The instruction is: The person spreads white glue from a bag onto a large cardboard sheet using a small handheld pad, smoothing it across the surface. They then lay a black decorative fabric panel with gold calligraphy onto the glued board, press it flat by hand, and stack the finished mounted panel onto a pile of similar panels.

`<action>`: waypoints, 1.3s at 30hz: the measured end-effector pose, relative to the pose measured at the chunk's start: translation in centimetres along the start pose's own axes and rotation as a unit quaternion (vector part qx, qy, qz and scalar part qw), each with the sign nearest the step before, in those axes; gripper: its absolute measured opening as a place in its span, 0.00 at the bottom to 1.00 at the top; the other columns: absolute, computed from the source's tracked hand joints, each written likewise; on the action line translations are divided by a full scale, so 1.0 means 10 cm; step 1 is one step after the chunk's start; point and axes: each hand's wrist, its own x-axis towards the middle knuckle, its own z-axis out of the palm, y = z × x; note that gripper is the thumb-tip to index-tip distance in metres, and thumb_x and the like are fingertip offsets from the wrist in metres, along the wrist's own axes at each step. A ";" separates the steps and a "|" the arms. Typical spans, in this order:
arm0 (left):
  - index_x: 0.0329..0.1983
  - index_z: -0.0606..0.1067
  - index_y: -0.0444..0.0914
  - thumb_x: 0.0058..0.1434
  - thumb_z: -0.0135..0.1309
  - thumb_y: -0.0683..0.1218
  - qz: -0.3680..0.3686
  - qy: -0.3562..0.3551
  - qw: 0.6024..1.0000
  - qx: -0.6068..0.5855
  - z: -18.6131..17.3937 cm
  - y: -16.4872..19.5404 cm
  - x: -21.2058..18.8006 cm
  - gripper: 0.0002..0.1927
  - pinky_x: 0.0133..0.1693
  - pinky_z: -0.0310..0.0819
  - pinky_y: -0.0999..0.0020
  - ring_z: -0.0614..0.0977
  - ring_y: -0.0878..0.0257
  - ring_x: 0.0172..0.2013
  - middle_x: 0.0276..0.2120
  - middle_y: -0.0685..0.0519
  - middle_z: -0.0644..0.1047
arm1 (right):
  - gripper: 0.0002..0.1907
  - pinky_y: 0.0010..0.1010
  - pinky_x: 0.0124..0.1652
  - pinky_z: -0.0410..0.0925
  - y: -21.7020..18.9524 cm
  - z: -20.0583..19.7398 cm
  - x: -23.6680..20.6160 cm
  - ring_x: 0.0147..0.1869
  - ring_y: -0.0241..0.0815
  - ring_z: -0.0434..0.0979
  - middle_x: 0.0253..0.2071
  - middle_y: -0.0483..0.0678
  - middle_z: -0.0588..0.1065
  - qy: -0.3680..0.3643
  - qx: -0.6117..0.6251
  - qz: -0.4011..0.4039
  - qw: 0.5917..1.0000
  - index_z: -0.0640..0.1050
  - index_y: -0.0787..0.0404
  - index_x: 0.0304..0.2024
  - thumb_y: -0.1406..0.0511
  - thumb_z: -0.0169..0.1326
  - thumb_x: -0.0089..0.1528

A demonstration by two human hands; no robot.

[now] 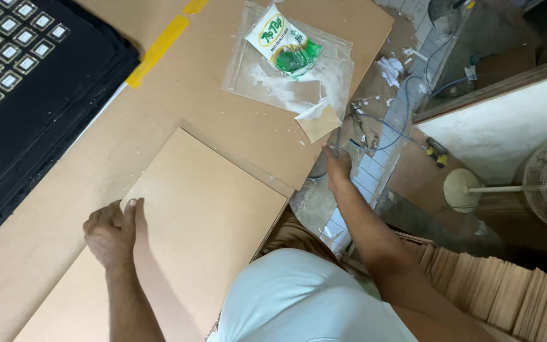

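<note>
A: Board (204, 215) lies flat on tabletop (223, 120); left hand (110, 233) loosely curled at its left edge.
B: Right hand (338, 166) beyond board's right edge, pinching a thin tool. Steadying step; next likely needs the tool at the board.

One head-worn camera looks steeply down, close over the brown workbench (178, 95).

Board (204, 221): pale tan
Tape (158, 49): yellow
Packet (284, 43): white and green
Mat (26, 82): black, grid of pale squares
Shirt (305, 297): white
</note>
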 end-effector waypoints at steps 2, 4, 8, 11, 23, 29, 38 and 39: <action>0.47 0.84 0.40 0.68 0.65 0.63 -0.027 -0.028 0.999 0.019 0.08 0.04 -0.02 0.23 0.50 0.76 0.48 0.80 0.45 0.49 0.44 0.45 0.82 | 0.31 0.31 0.37 0.65 -0.15 0.01 0.28 0.43 0.41 0.72 0.47 0.56 0.78 -0.025 0.022 0.068 0.997 0.76 0.69 0.55 0.51 0.67 0.62; 0.49 0.84 0.40 0.69 0.64 0.64 -0.042 -0.043 0.997 0.045 0.25 0.06 0.01 0.24 0.55 0.72 0.43 0.78 0.44 0.51 0.46 0.45 0.82 | 0.28 0.32 0.33 0.68 -0.17 0.13 0.55 0.38 0.40 0.74 0.44 0.54 0.79 -0.083 0.086 0.075 0.990 0.76 0.68 0.53 0.53 0.67 0.61; 0.53 0.81 0.39 0.71 0.61 0.67 -0.032 -0.027 0.992 0.120 0.32 0.19 -0.02 0.28 0.65 0.55 0.34 0.75 0.45 0.61 0.53 0.45 0.80 | 0.24 0.34 0.32 0.76 -0.17 0.12 0.91 0.39 0.39 0.81 0.44 0.51 0.78 -0.147 0.150 0.088 0.974 0.74 0.68 0.49 0.59 0.67 0.59; 0.56 0.77 0.37 0.75 0.57 0.66 -0.052 0.012 0.988 0.145 0.49 0.41 -0.36 0.28 0.69 0.46 0.33 0.70 0.46 0.66 0.61 0.41 0.74 | 0.20 0.36 0.34 0.76 0.05 -0.19 1.13 0.41 0.39 0.80 0.44 0.50 0.78 -0.170 0.136 0.145 0.965 0.75 0.66 0.51 0.60 0.63 0.62; 0.58 0.79 0.42 0.72 0.57 0.62 -0.107 0.013 0.992 0.071 1.12 2.34 -0.53 0.23 0.69 0.46 0.36 0.67 0.47 0.68 0.69 0.40 0.68 | 0.12 0.33 0.48 0.71 -0.73 -0.37 2.45 0.49 0.39 0.77 0.48 0.48 0.79 -0.330 0.151 -0.113 0.925 0.78 0.62 0.52 0.68 0.59 0.67; 0.57 0.78 0.40 0.69 0.58 0.54 0.066 -0.045 0.988 -0.135 1.39 3.67 0.74 0.19 0.68 0.53 0.45 0.73 0.50 0.62 0.65 0.45 0.72 | 0.12 0.41 0.54 0.67 -1.42 0.09 2.66 0.51 0.52 0.76 0.47 0.49 0.79 -0.219 -0.180 -0.604 0.745 0.81 0.60 0.47 0.73 0.59 0.61; 0.58 0.78 0.42 0.65 0.26 0.75 0.163 -0.348 0.921 -0.063 2.30 5.19 2.41 0.43 0.71 0.30 0.36 0.72 0.54 0.63 0.53 0.47 0.78 | 0.08 0.43 0.45 0.66 -1.55 0.74 2.69 0.45 0.47 0.75 0.40 0.43 0.79 -0.228 -0.262 -0.668 0.658 0.83 0.55 0.41 0.70 0.59 0.60; 0.58 0.78 0.43 0.64 0.22 0.76 0.161 -0.399 0.902 -0.026 2.38 5.25 2.46 0.46 0.72 0.28 0.35 0.73 0.55 0.63 0.52 0.47 0.78 | 0.08 0.43 0.44 0.65 -1.52 0.76 2.70 0.45 0.47 0.76 0.40 0.44 0.79 -0.226 -0.273 -0.662 0.660 0.83 0.55 0.40 0.70 0.59 0.59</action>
